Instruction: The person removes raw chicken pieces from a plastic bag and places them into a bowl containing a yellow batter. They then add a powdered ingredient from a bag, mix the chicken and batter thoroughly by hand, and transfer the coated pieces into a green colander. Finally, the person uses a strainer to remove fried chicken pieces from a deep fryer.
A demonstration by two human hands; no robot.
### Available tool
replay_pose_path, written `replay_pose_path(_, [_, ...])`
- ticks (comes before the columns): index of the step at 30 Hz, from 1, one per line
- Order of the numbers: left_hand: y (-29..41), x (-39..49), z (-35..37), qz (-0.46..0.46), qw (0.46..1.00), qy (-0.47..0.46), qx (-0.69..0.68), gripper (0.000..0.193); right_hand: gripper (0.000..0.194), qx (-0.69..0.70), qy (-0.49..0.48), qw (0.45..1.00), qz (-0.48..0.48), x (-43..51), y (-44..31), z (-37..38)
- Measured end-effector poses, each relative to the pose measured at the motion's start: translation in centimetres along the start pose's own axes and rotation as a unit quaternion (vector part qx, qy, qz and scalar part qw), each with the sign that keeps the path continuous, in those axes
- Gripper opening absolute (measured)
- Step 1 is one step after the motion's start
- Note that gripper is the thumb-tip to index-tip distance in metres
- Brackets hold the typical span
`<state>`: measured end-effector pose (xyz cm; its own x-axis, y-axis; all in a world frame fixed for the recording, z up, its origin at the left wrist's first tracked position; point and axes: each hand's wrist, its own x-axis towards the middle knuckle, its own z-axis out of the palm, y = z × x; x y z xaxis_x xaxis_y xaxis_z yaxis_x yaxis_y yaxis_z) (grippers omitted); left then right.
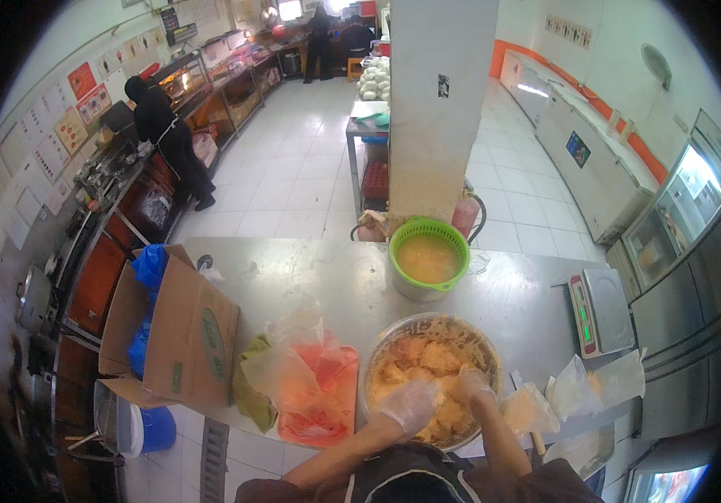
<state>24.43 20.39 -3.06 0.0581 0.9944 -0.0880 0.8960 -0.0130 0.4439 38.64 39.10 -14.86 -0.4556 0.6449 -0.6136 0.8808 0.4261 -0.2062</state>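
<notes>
A wide metal bowl (pixel 370 371) stands at the near edge of the steel table, holding several pieces of raw meat, apparently chicken, in a yellowish coating (pixel 439 355). Both hands wear clear plastic gloves and reach into it. My left hand (pixel 412 405) rests against the coated pieces at the lower middle of the bowl. My right hand (pixel 472 385) is at the bowl's right side, fingers bent down into the coating. Whether either hand grips a piece is hidden by the gloves and the coating.
Behind the bowl, a green colander (pixel 429 288) sits on a pot with orange liquid. Left are a red tray (pixel 316 434) with plastic bags and a cardboard box (pixel 190 327). At right are a digital scale (pixel 609 314), powder bags (pixel 529 409) and a knife (pixel 538 443). A person (pixel 162 135) stands far left.
</notes>
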Motion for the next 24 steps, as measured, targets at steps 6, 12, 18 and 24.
replay_pose_path(6, [-0.6,-1.5,1.4,-0.112,0.989,0.014,-0.098,0.023,0.052,0.034,-0.029,0.999,0.019,-0.5,-1.4,-1.4])
replay_pose_path(12, [-1.1,-2.5,1.1,-0.166,0.979,0.044,-0.106,0.024,0.039,0.03,0.068,0.994,-0.078,-6.3,-0.8,-3.0])
replay_pose_path(18, [0.3,-1.5,-1.3,-0.229,0.956,0.035,-0.177,0.024,0.027,0.041,0.132,0.976,-0.167,-9.3,-0.1,-2.9])
replay_pose_path(24, [0.2,0.3,1.7,-0.167,0.944,0.117,-0.259,0.027,0.036,0.107,0.133,0.949,-0.266,-10.7,-1.0,-1.8])
